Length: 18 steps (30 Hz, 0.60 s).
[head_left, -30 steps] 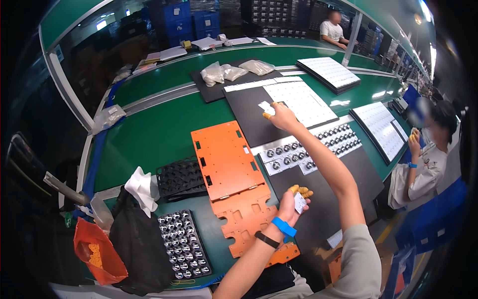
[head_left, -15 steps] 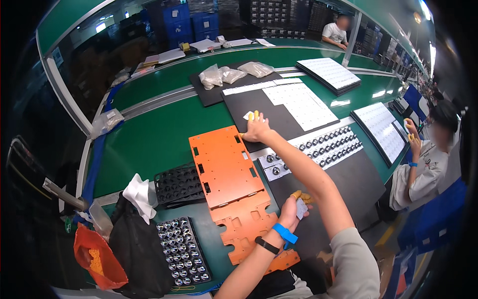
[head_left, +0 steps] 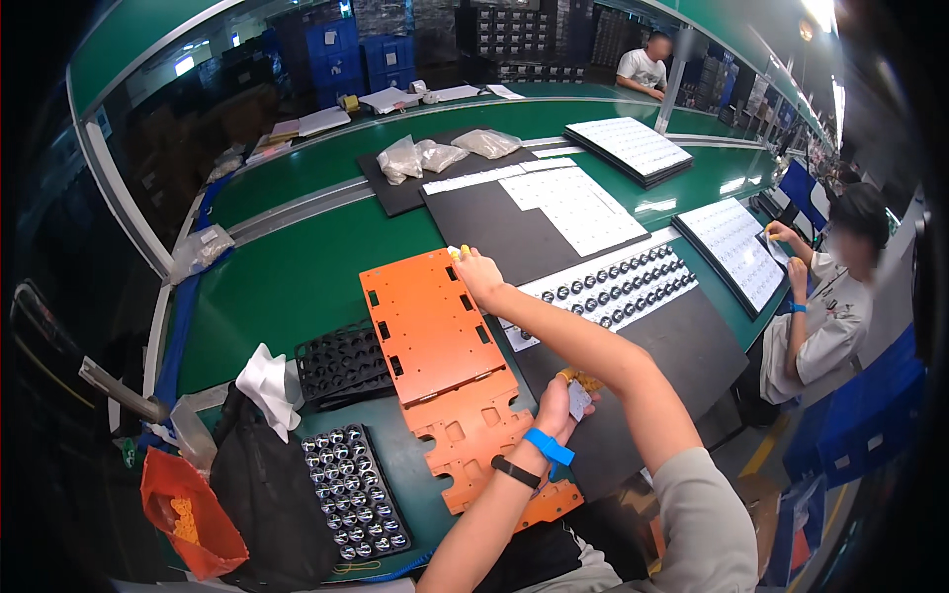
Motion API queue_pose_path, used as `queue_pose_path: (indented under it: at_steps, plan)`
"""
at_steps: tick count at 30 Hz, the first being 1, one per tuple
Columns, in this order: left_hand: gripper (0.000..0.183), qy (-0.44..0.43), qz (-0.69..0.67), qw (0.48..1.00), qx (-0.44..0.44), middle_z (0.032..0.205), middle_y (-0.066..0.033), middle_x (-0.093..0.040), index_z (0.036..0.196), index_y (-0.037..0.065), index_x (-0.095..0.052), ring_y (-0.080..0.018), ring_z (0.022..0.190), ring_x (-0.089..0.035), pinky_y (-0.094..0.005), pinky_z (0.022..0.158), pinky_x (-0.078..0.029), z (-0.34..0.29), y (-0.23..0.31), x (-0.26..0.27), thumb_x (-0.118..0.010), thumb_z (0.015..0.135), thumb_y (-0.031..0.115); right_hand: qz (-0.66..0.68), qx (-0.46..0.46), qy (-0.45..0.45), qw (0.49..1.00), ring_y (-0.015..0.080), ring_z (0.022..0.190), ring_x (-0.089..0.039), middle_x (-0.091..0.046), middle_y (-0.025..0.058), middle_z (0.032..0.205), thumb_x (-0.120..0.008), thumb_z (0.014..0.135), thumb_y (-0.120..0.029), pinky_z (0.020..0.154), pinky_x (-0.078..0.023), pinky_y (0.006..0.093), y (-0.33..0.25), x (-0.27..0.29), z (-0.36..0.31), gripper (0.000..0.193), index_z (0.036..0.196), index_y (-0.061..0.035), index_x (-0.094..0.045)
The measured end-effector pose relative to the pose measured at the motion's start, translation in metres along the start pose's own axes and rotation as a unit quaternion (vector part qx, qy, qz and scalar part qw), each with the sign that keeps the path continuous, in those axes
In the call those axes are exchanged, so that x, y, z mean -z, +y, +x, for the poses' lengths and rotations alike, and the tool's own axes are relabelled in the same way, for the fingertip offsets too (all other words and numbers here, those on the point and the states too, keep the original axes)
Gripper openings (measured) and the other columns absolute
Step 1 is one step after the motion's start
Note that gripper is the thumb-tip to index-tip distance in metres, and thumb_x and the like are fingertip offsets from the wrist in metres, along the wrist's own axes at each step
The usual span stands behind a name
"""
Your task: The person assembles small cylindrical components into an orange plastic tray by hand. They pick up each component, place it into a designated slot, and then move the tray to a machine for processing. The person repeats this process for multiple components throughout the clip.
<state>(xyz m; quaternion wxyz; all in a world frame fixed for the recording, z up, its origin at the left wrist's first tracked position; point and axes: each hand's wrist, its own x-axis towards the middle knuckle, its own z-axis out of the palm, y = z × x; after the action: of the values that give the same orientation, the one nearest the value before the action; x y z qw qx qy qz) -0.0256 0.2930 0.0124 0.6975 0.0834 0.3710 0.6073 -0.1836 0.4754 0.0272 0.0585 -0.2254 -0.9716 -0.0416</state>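
Note:
My right hand [head_left: 478, 276], with yellow finger covers on its fingertips, reaches to the far right corner of the orange fixture plate [head_left: 435, 316]. Its fingers are pinched on a small white piece [head_left: 454, 253], mostly hidden by the fingertips. Lower down, beside the plate's near section, my left hand [head_left: 560, 406] is closed around a small light-grey flat piece [head_left: 579, 399]; whether it is one or a stack I cannot tell. A blue strap and a black band circle my left wrist.
Round shiny parts fill a black tray [head_left: 356, 489] on the near left. More sit in rows on a white strip board [head_left: 608, 296] at right. Black boards [head_left: 509, 232] with white sheets, plastic bags [head_left: 491, 143] and an orange bag [head_left: 188, 519] lie around. A co-worker [head_left: 825, 287] sits at right.
My right hand has drawn back from the black board to the orange plate's far corner, bringing a white piece. My left hand stays beside the plate, still closed. The view has shifted slightly.

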Motion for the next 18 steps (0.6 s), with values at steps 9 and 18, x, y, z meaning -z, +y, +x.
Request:
queue_pose_path:
  at_steps: [9,18]
  plan:
    - [0.041,0.008,0.005,1.000,-0.002,0.107,-0.0101,-0.065,0.123,0.008,-0.054,-0.0220,0.084,-0.064,-0.0337,0.066,-0.050,0.002,-0.001,0.001,-0.026,0.100,0.027,0.038,0.008,0.060,0.997,0.0327,0.093,-0.069,-0.068,0.0212,0.099,-0.061,0.085,-0.012,0.079,-0.058,0.0377,0.011,-0.005,0.003,0.017,0.092,0.0031,-0.066]
    - [0.040,0.002,0.016,1.000,-0.001,0.103,-0.0081,-0.066,0.120,0.009,-0.055,-0.0211,0.084,-0.064,-0.0335,0.066,-0.049,0.006,-0.003,0.002,-0.025,0.100,0.027,0.046,0.006,0.120,0.992,0.0327,0.091,-0.069,-0.066,0.0199,0.095,-0.059,0.087,-0.012,0.078,-0.058,0.0390,0.008,0.001,-0.004,0.015,0.091,0.0017,-0.064]
